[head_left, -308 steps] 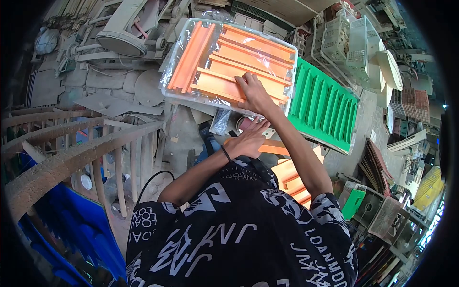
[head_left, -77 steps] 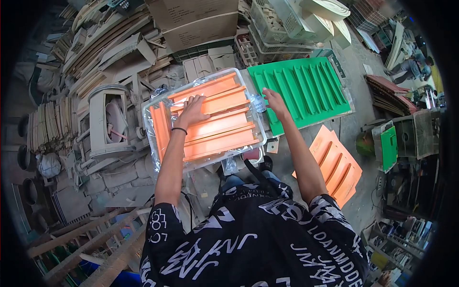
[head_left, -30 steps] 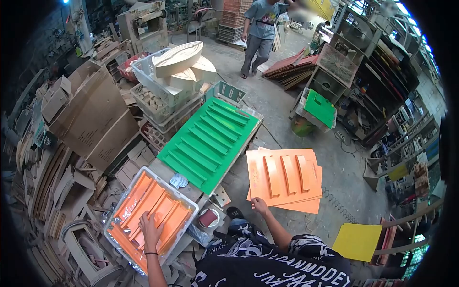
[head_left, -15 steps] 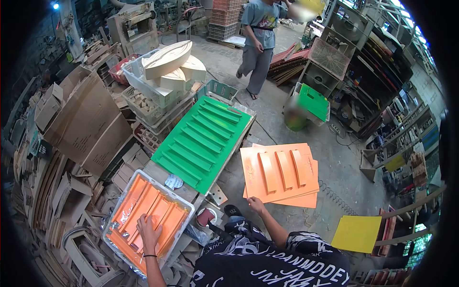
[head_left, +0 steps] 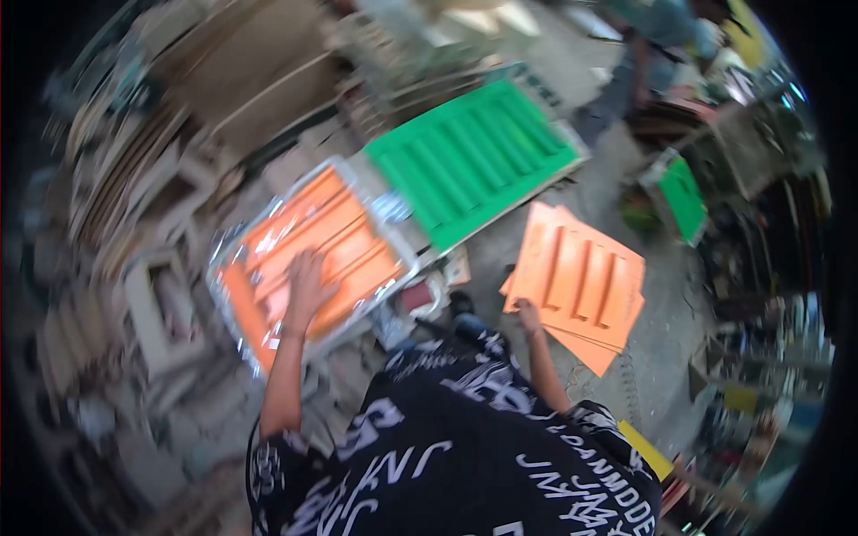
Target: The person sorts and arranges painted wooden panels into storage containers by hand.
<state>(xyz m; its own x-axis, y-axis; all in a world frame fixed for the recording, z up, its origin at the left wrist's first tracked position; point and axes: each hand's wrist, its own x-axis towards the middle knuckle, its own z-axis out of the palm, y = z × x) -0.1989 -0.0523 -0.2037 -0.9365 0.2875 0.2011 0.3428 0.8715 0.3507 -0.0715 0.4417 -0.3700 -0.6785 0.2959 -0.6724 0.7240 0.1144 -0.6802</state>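
My left hand [head_left: 310,288] lies with fingers spread on orange strips [head_left: 356,253] inside a plastic-lined tray [head_left: 404,252]. My right hand [head_left: 525,314] is closed on the near left corner of the orange sheets [head_left: 534,277], which are fanned in a stack. Three curved orange strips [head_left: 585,277] rest on the top sheet. Up and right of the tray, a green board [head_left: 420,161] carries several green strips in a row. The whole view is smeared by motion.
A reddish container [head_left: 417,297] stands just right of the tray. Wooden parts [head_left: 170,295] and cardboard [head_left: 255,80] fill the left side. Another person [head_left: 617,80] is at the upper right, near a smaller green board [head_left: 681,198]. A yellow sheet [head_left: 645,451] shows at the lower right.
The view has turned and tipped downward, so the boards sit at new angles. My left hand has shifted on the orange strips. My right hand still holds the orange sheets.
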